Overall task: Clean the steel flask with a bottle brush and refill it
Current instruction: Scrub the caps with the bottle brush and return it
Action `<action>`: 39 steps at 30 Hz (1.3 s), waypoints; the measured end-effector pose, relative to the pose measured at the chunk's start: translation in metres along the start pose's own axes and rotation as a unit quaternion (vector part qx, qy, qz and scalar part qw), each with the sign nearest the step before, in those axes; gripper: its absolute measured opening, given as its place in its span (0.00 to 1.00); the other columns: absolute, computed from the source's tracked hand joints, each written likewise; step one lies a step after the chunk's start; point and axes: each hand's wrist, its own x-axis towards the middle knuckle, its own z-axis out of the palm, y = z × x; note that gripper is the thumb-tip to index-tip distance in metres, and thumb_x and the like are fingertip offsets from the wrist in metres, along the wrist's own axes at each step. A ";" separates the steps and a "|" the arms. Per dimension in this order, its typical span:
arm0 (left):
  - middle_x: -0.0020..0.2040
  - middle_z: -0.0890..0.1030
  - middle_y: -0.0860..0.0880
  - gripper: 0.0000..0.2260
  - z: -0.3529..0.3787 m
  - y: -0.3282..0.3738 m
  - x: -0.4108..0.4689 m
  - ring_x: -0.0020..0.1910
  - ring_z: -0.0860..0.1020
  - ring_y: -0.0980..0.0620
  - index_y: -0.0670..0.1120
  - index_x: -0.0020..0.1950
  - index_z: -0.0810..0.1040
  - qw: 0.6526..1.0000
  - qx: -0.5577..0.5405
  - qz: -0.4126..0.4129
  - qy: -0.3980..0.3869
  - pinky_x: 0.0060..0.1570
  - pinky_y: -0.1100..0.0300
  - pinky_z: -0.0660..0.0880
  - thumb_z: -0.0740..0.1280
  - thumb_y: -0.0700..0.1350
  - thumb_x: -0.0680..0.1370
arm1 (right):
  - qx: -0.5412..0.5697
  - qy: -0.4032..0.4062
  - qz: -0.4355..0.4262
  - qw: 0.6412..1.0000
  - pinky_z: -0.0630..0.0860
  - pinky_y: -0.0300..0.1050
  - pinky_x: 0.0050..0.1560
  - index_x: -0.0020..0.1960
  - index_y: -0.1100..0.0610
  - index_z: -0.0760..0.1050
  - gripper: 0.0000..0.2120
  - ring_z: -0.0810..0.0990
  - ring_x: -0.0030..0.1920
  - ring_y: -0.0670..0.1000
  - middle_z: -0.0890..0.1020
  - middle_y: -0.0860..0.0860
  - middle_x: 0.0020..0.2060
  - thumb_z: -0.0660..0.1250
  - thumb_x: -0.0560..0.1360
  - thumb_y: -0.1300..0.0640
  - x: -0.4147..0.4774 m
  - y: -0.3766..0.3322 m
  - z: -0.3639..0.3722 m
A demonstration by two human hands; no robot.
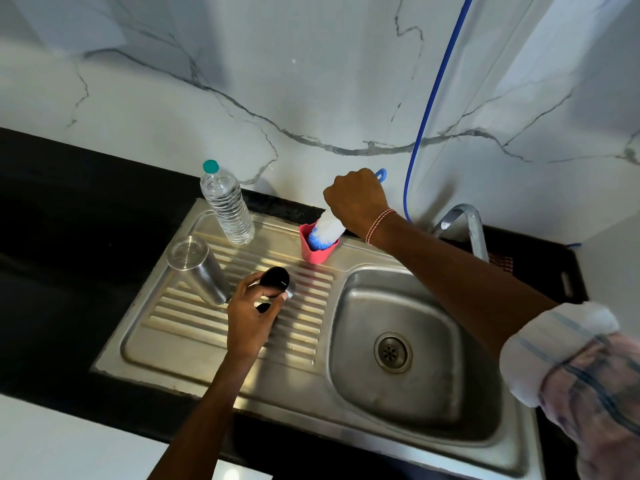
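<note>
- Gripping the brush point(327, 233) by its handle, the right hand point(356, 199) is a closed fist; only the blue loop of the handle shows above the knuckles.
- Bristles, white and blue, sit inside the pink holder point(317, 251) at the back edge of the drainboard point(194, 344), so the brush is not yet clear of it.
- Fingers and thumb of the left hand point(251, 322) curl round the flask point(275, 281), holding it upright over the ribbed drainboard, left of the basin point(426, 386). Its top is black and appears capped; whether its base rests on the steel I cannot tell.
- Just beside the left hand stands a steel tumbler point(201, 270), and behind that a water bottle point(228, 209), full and with its teal cap on.
- A tap point(465, 220) rises behind the basin, under the right forearm, with no water visible.
- Step in hand, as I judge it: fetching the brush, at the very start of cleaning; nothing looks wet or scrubbed.
- Next move calls for lifting the brush straight up out of the holder without tipping it, then opening the flask. Both hands are occupied, so the lid probably needs the brush set aside or the right hand's help.
- Refilling is likely from the bottle, which comes last.
</note>
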 end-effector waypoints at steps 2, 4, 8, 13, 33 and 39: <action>0.62 0.80 0.45 0.06 -0.003 -0.001 -0.001 0.60 0.77 0.62 0.41 0.47 0.86 1.000 -0.002 -0.001 -0.003 0.53 0.79 0.69 0.79 0.38 0.72 | -0.004 -0.003 0.010 1.000 0.66 0.47 0.43 0.47 0.55 0.76 0.07 0.81 0.46 0.55 0.73 0.52 0.38 0.64 0.79 0.65 -0.001 0.004 -0.002; 0.61 0.79 0.46 0.05 -0.003 -0.001 0.000 0.61 0.77 0.59 0.42 0.47 0.86 1.000 -0.008 -0.005 -0.006 0.52 0.78 0.71 0.79 0.39 0.73 | -0.008 0.001 0.027 1.000 0.67 0.47 0.44 0.50 0.56 0.79 0.06 0.82 0.47 0.56 0.73 0.52 0.38 0.65 0.79 0.65 -0.004 0.011 -0.003; 0.61 0.78 0.53 0.05 0.002 0.000 0.002 0.62 0.79 0.52 0.46 0.46 0.86 0.999 -0.029 -0.032 -0.013 0.51 0.71 0.76 0.79 0.42 0.73 | 0.001 0.013 0.068 0.998 0.67 0.48 0.45 0.50 0.57 0.78 0.05 0.83 0.48 0.57 0.75 0.53 0.38 0.65 0.79 0.64 -0.022 0.028 -0.013; 0.61 0.76 0.54 0.05 0.015 0.006 0.005 0.60 0.79 0.56 0.48 0.44 0.85 0.998 -0.022 -0.050 -0.022 0.52 0.67 0.79 0.79 0.41 0.73 | 0.050 0.028 0.181 0.982 0.66 0.48 0.42 0.48 0.55 0.78 0.04 0.84 0.46 0.58 0.79 0.52 0.38 0.67 0.77 0.62 -0.079 0.046 -0.014; 0.52 0.86 0.40 0.13 0.087 0.059 -0.008 0.43 0.87 0.38 0.42 0.62 0.78 0.873 -0.307 -0.332 -0.185 0.40 0.55 0.84 0.61 0.50 0.86 | 0.742 0.000 0.425 0.519 0.60 0.31 0.25 0.51 0.51 0.87 0.09 0.62 0.24 0.41 0.67 0.46 0.23 0.69 0.80 0.61 -0.345 -0.106 0.205; 0.40 0.83 0.46 0.09 0.115 0.064 -0.016 0.31 0.74 0.54 0.47 0.48 0.84 0.919 -0.196 -0.296 -0.171 0.36 0.56 0.69 0.66 0.47 0.84 | 0.747 0.000 0.400 0.530 0.64 0.33 0.29 0.47 0.45 0.86 0.13 0.65 0.25 0.42 0.66 0.46 0.22 0.66 0.82 0.58 -0.357 -0.120 0.212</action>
